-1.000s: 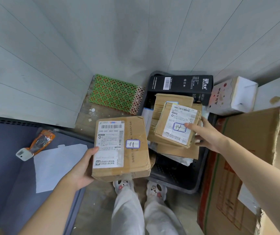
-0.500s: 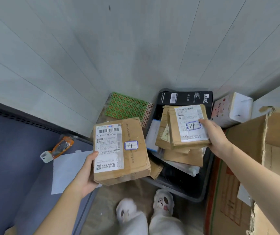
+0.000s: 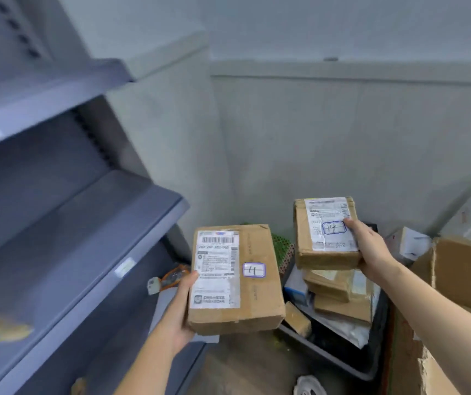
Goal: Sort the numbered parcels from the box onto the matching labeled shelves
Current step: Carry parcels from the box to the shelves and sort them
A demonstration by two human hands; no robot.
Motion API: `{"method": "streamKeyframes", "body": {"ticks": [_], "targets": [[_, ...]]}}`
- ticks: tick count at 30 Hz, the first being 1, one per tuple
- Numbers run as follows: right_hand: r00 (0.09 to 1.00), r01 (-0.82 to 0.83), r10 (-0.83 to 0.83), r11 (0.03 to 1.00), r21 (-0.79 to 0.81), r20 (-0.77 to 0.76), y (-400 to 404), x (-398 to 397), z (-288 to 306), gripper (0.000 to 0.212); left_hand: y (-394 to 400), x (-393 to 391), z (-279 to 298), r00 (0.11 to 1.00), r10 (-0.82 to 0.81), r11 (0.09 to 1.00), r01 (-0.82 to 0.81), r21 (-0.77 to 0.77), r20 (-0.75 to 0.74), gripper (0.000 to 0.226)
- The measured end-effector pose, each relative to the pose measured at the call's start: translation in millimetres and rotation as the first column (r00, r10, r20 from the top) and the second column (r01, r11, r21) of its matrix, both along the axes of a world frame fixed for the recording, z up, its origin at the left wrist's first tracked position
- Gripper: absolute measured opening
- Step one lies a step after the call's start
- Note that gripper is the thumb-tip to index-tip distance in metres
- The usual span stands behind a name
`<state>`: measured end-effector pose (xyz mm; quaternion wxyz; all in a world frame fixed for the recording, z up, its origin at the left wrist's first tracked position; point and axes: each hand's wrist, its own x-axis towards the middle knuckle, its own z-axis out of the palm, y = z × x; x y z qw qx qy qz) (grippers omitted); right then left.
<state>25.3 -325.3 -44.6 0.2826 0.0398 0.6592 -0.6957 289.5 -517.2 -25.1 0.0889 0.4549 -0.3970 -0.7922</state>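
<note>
Parcels are riding in both hands: the left hand (image 3: 181, 320) is gripping parcel 11 (image 3: 235, 279) by its left edge, nearest the grey shelving (image 3: 109, 220) on its left, long axis pointing away from the person. Right of it, the right hand (image 3: 371, 252) is clasping parcel 14 (image 3: 327, 232) above the black bin (image 3: 339, 357).

Shelf label (image 3: 125, 267) blurred (unreadable); shoe (image 3: 309, 386) cropped.

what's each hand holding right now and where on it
The left hand grips the parcel marked 11 at its left edge, thumb on the label. The right hand grips the parcel marked 14 at its right edge.
</note>
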Motion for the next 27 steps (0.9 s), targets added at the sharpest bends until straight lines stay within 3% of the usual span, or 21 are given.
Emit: {"method": "streamKeyframes", "body": {"ticks": [6,13,19,22,27], "targets": [[0.981,-0.193,0.194,0.980,-0.046,-0.001,9,104,77,0.025,25,138,74,0.994,0.066,0.996,-0.072,-0.060,-0.084,0.041],[0.933,-0.360,0.358,0.928,-0.100,-0.041,10,173,162,0.035,56,222,147,0.959,0.200,0.972,-0.220,-0.082,-0.201,0.038],[0.842,-0.537,0.539,0.837,-0.108,-0.009,-14,195,205,0.027,103,261,167,0.863,0.436,0.893,-0.451,0.000,-0.256,0.041],[0.794,-0.606,0.608,0.786,-0.123,-0.022,-18,201,218,0.018,122,267,164,0.814,0.499,0.853,-0.522,0.003,-0.299,0.044],[0.714,-0.696,0.700,0.705,-0.137,-0.020,-21,210,225,0.022,149,284,163,0.728,0.591,0.778,-0.628,0.007,-0.347,0.042]]}}
